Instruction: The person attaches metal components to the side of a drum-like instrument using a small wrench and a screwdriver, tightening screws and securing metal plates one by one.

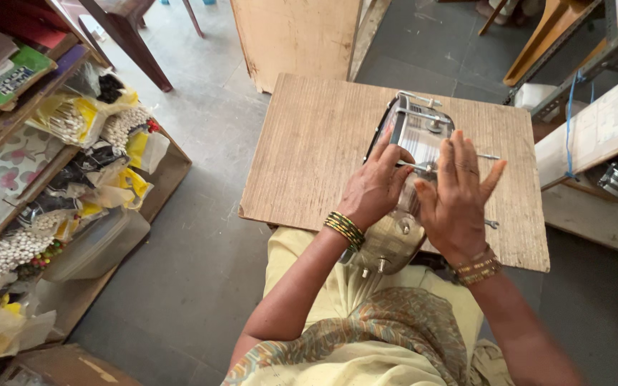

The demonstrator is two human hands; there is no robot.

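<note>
Far left: shelves w/ bagged goods, well apart from you. Wooden tabletop sits center. Your left hand pinches a thin metal rod on the shiny metal device, which lies on the tabletop, near end overhanging toward your lap. Right hand rests flat on it, fingers spread, gripping nothing. Small screw just right.

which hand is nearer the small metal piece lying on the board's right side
Right. The right hand lies just beside the small metal piece; the left hand is farther off, across the shiny metal device.
</note>
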